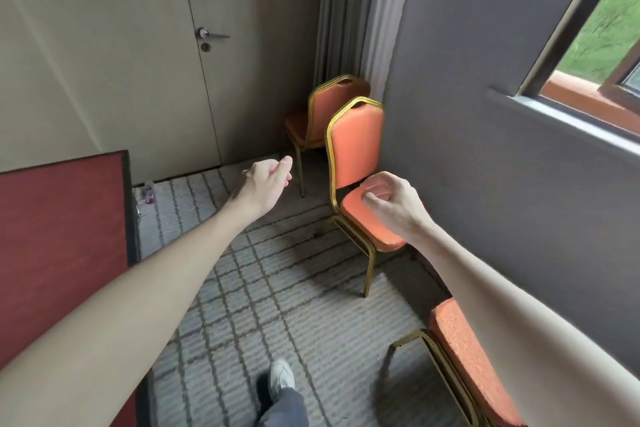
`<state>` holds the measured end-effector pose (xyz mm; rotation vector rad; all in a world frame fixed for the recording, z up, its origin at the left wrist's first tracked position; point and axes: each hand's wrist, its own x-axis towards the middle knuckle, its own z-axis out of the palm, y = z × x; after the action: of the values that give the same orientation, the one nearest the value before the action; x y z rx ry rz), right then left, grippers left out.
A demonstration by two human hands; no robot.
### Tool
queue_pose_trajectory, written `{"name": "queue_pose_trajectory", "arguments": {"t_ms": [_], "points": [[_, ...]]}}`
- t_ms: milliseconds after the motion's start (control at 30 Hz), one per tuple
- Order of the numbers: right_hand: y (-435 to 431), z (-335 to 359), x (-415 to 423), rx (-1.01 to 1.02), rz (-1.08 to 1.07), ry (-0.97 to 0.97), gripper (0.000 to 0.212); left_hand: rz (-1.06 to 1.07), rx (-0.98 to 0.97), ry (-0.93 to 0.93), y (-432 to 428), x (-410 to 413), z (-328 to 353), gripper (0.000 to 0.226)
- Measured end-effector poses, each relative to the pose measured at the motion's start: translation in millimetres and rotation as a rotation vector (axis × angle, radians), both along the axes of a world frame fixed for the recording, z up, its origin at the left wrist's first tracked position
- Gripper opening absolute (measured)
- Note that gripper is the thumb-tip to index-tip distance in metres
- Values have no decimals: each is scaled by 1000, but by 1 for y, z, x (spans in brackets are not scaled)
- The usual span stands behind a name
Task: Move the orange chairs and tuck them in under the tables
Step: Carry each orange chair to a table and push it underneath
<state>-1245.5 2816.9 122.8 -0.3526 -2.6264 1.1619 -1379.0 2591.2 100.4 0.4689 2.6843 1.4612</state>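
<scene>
Grid-patterned carpet (277, 288) separates the red table (62, 236) from three orange chairs (464, 357) along the grey wall (485, 184), none tucked yet, and our left hand (266, 184) and right hand (391, 205) hover loosely curled and empty by the middle chair (356, 146), whose backrest we likely must grip next.

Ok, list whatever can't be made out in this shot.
Head view:
Nearest chair: cut off by the bottom edge, partly covered by the right forearm.
Far chair: largely behind the middle chair.
Table: cut off by the left edge; legs and underside unseen.
Small objects beyond the table: too small, blurred.
Right hand: fingers blurred; contact with the middle chair's seat unclear.
</scene>
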Motion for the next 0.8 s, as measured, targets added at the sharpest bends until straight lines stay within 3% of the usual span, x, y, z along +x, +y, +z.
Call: {"name": "queue_pose_trajectory", "arguments": {"t_ms": [300,533,800], "points": [[87,11,-237,11,14,-23,23,55,37,-71,77,-237,-3,44],[143,-1,-391,21,46,-35,24,-5,-70,-88,119,-365,-20,43],[241,-34,-603,24,37,-12,23,20,-130,-129,205,-577,-34,42]]}}
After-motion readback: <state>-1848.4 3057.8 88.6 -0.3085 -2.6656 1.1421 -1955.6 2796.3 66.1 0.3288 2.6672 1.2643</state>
